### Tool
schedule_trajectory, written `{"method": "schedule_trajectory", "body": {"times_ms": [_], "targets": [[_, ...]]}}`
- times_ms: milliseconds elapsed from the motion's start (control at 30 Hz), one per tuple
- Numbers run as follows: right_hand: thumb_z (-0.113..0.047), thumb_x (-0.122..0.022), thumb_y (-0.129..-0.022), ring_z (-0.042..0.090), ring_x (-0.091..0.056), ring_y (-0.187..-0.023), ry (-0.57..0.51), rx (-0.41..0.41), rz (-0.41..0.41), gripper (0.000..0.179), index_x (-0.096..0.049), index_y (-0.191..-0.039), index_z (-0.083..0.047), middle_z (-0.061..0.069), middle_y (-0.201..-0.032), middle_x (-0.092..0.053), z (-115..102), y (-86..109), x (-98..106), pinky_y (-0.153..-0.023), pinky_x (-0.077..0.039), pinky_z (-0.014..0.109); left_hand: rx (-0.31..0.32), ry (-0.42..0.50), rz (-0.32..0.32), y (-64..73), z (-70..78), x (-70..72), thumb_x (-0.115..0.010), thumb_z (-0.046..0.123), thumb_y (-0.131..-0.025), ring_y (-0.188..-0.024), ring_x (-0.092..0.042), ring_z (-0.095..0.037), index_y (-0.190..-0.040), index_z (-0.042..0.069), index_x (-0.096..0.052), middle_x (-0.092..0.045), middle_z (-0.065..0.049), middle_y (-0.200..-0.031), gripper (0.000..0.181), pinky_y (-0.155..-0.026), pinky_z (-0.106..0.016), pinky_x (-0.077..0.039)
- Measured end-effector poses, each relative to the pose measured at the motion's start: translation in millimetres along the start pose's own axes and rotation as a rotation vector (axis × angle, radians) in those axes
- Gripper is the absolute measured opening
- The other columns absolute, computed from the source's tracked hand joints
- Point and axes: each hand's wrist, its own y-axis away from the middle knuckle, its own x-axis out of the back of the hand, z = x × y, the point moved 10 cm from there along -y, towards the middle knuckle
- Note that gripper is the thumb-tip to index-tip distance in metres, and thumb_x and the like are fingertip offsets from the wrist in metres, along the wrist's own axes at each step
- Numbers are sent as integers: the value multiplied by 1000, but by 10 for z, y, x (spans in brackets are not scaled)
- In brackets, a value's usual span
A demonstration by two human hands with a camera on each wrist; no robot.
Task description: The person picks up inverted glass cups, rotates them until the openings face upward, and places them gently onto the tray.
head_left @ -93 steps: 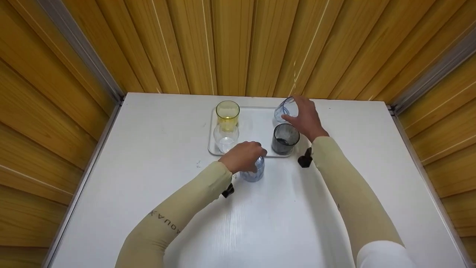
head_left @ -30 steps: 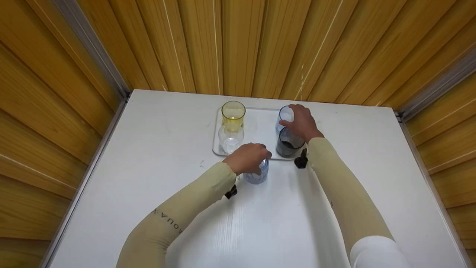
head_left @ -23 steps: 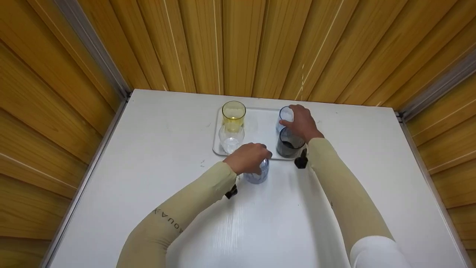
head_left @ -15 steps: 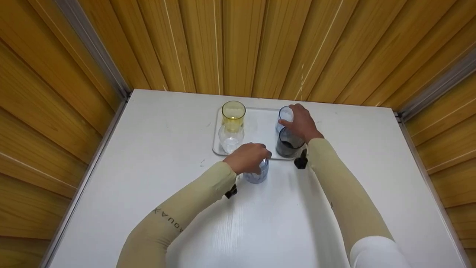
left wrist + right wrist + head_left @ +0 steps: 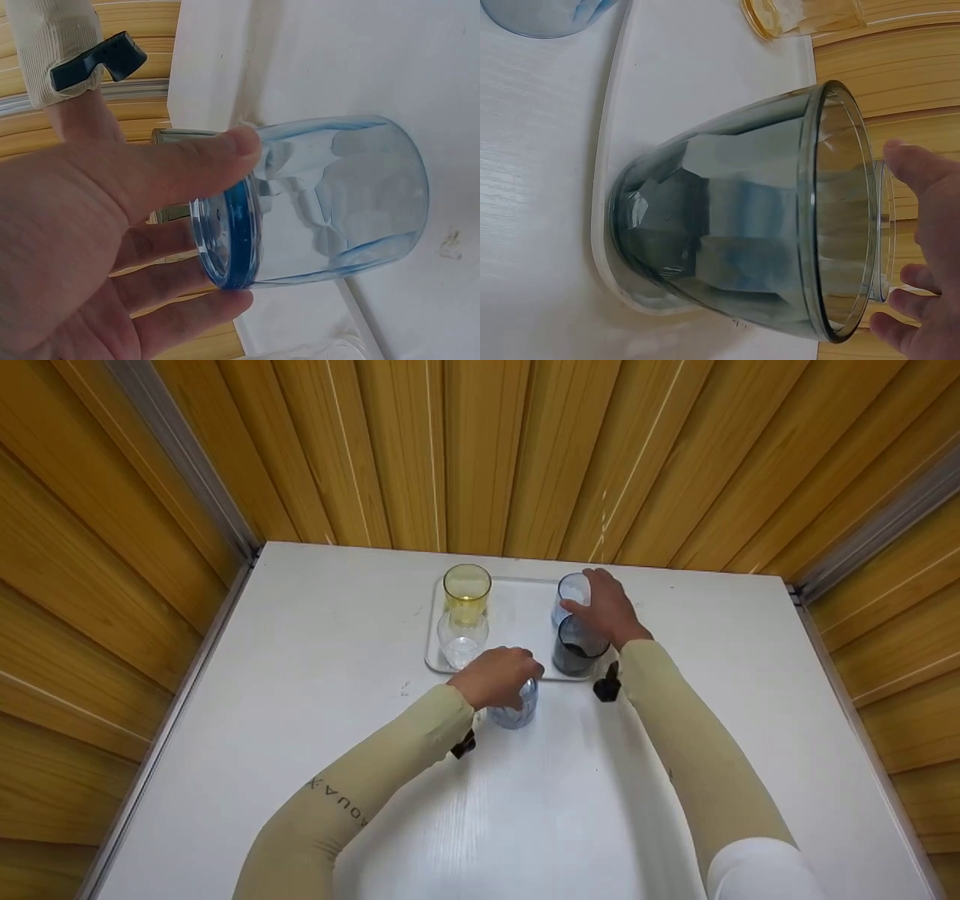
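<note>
My left hand (image 5: 493, 675) grips a blue-tinted drinking glass (image 5: 337, 202) standing on the table just in front of the white tray (image 5: 521, 611). In the left wrist view, the thumb and fingers hold the end with a thick blue ring. My right hand (image 5: 611, 606) spans the rim of a light blue glass (image 5: 573, 589) at the tray's back right. A grey faceted glass (image 5: 735, 217) stands upright in front of that glass and partly hides it in the right wrist view. On the tray's left are a yellow glass (image 5: 466, 585) and a clear glass (image 5: 462, 641).
The white table (image 5: 337, 622) ends at wood-patterned walls (image 5: 476, 457) behind and at both sides. Faint marks (image 5: 406, 688) lie left of the tray. A dark wrist piece (image 5: 607, 684) hangs below the right sleeve, close to the grey glass.
Three seconds ago the light blue glass was tilted in my right hand; it stands upright behind the grey glass now. My left hand keeps its grip, and the head view has shifted slightly.
</note>
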Motion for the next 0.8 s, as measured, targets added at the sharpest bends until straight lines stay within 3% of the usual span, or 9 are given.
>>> {"method": "schedule_trajectory", "body": {"times_ms": [400,633,800], "targets": [[-46,-61,-92,35,-21,-147,-12,-5,13,81,-23,-152,-8,16,-160,-20,17,63,7,-118,-22,54,5,-9,-10,-19,-14,-26,-83,16,-76,-109,-63,-20,-125,15,-65,-67,-4,-121,52,-97,-36,-52],[-43,-63,-91,33,-32,-140,-36,16,49,74,-30,-150,-11,13,-152,-33,44,86,38,-115,-29,56,-8,-20,8,-9,3,1,-84,15,-74,-107,-65,-21,-122,15,-67,-68,-4,-120,51,-95,-36,-53],[-43,-62,-92,34,-26,-144,-23,18,46,76,-27,-151,-9,14,-156,-27,63,124,36,-117,-25,56,-17,-22,26,7,20,27,-85,15,-72,-105,-66,-22,-121,14,-68,-68,-5,-117,51,-93,-35,-54]]}}
